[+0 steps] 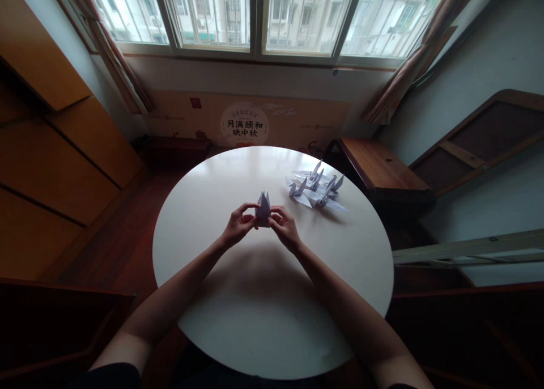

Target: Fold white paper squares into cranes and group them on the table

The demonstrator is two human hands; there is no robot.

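Note:
Between my two hands is a partly folded paper crane [263, 210], pale grey-white, held upright above the middle of the table with its narrow points facing up. My left hand [238, 224] pinches its left edge between thumb and fingers. On the opposite edge, the thumb and fingers of my right hand [284, 225] are closed in the same way. Beyond my right hand lies a cluster of several finished paper cranes [317, 187], wings spread and overlapping one another.
A round white table [263, 332] stands under the hands. To its right is a brown wooden stand [382, 165]; wooden cabinets [63, 162] line the left. A printed banner [280, 117] runs below the barred window [297, 17]. Dark wooden furniture [476, 332] sits at the lower right.

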